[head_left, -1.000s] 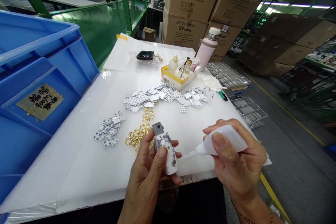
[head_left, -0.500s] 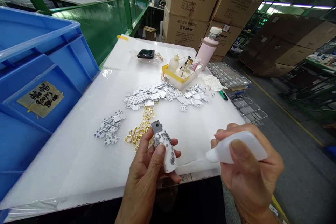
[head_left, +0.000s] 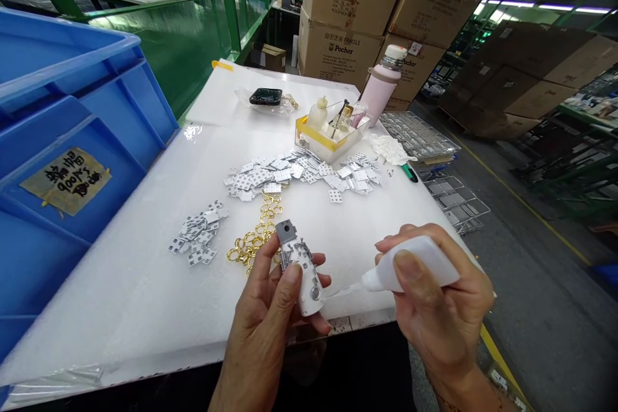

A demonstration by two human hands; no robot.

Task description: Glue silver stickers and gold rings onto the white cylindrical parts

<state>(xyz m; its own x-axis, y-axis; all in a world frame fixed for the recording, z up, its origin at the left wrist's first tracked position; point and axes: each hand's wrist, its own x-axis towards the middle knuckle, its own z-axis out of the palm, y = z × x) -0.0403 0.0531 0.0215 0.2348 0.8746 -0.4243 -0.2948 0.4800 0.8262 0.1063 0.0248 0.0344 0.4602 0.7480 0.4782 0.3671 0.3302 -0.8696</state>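
In my left hand (head_left: 270,309) I hold a small white block-shaped jig with a grey square cap (head_left: 298,267), upright and tilted slightly away from me, just above the near edge of the white foam-covered table (head_left: 145,296); my fingers are closed round its lower half with the thumb pressed along its front face. Its upper part carries tiny silvery bits, and a small round metal stud sits near the bottom. My right hand (head_left: 434,296) is wrapped shut on a soft white plastic squeeze bottle with a thin clear nozzle (head_left: 410,264), the tip aimed leftward at the stud and very near it. To do this well, I judge I should keep the jig steady, bring the tip right to the spot and squeeze gently so only a tiny drop comes. Beyond the jig lie loose gold-coloured metal rings (head_left: 253,238), heaps of small silver perforated squares (head_left: 299,174) and a yellow-rimmed clear tray of bottles (head_left: 328,138).
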